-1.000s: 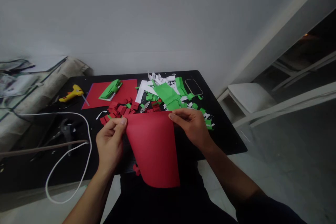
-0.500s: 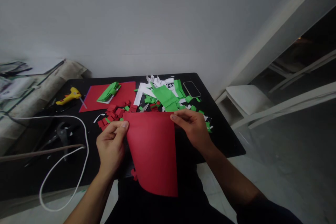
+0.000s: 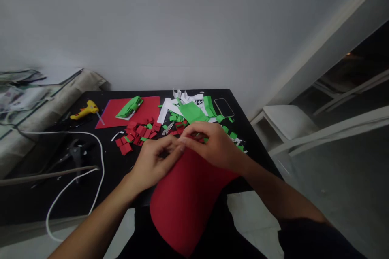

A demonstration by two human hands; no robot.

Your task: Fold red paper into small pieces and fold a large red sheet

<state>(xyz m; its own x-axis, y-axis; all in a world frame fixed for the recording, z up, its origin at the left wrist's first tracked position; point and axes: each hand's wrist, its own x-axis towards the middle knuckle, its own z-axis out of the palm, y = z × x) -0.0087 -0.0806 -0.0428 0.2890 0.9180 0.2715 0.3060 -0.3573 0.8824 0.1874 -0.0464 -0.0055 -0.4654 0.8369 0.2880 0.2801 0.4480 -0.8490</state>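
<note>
A sheet of red paper (image 3: 185, 202) hangs bent in a curve over the table's front edge and my lap. My left hand (image 3: 156, 162) pinches its upper edge between thumb and fingers. Right beside it, my right hand (image 3: 212, 145) is closed on the same edge, thumb meeting the left fingertips. The fingers cover the part of the edge they hold. Just beyond the hands lie small folded red paper pieces (image 3: 133, 132) and a green paper sheet (image 3: 192, 112). The tip of a metal tool (image 3: 168, 128), perhaps scissors, shows among the scraps.
A yellow glue gun (image 3: 85, 110) rests at the back left, near a flat red sheet (image 3: 148, 107) bearing a green folded bundle (image 3: 130, 107). White paper strips (image 3: 164, 111) and a phone (image 3: 224, 107) lie behind. A white cable (image 3: 101, 158) loops over the left edge; a white stool (image 3: 285, 121) stands right.
My two hands have come together from opposite corners of the red paper's top edge. The sheet, held spread before, now curves and hangs lower. The view has shifted slightly.
</note>
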